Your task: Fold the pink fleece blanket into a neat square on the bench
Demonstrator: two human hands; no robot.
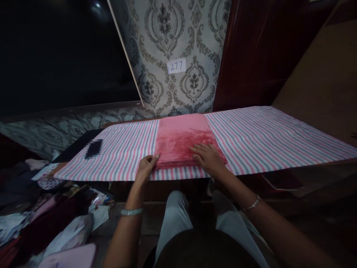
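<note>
A folded pink cloth (178, 145) lies on the striped sheet (251, 137) in front of me. Its upper part is smooth and light pink; the nearer part looks darker, red and plush, with several layers showing along the front edge. At the cloth's left front corner, my left hand (146, 167) pinches the edge, with the thumb on the near side and the fingertips partly hidden. My right hand (209, 158) rests flat on the cloth's right front part, its fingers stretched out and apart.
A dark blurred-out object (94, 149) lies on the sheet's left side. Behind the table are a large black screen (64, 56) and a patterned wall with a paper label (176, 66) reading 277. Clothes and bags (67, 234) are heaped on the floor at left.
</note>
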